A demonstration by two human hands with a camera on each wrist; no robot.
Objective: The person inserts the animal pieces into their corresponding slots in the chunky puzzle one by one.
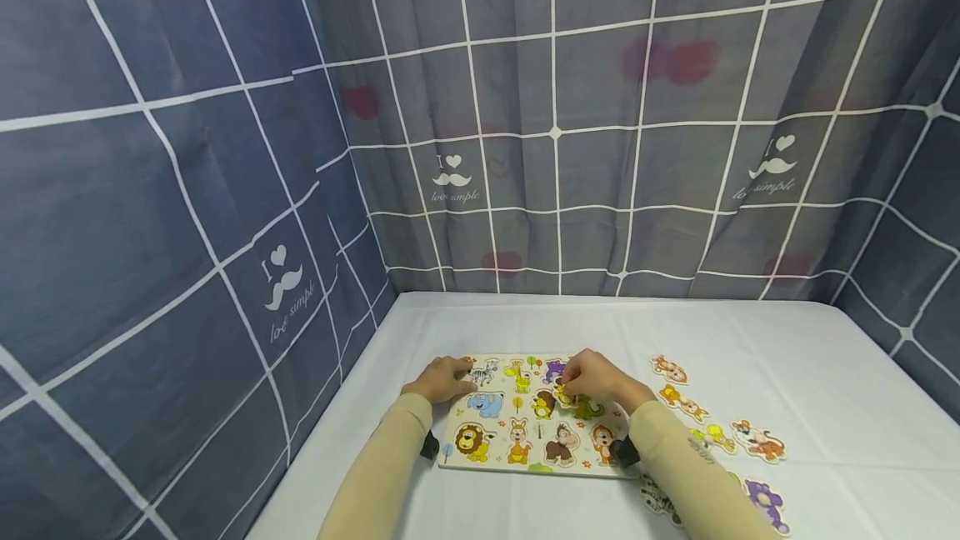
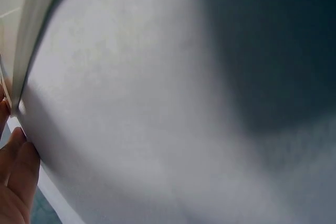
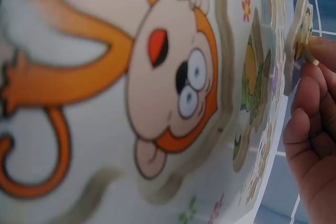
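A wooden animal puzzle board (image 1: 502, 432) lies on the white table with pictures of animals in shaped recesses. My left hand (image 1: 441, 380) holds the board by its upper left edge, near the zebra picture; the left wrist view shows its fingers (image 2: 23, 166) low beside the board's edge. My right hand (image 1: 600, 377) pinches a small yellowish puzzle piece (image 3: 300, 30) between thumb and fingers. The piece is tilted above the board's right half, near the hedgehog (image 1: 543, 404) and the green crocodile picture (image 1: 587, 408). Its picture is partly hidden by the fingers.
Several loose animal pieces lie right of the board, among them a tiger (image 1: 759, 442), a purple animal (image 1: 767, 505) and a zebra (image 1: 658, 497) partly under the right forearm. Grey and blue checked curtains (image 1: 510, 215) stand behind and at both sides of the table (image 1: 825, 373).
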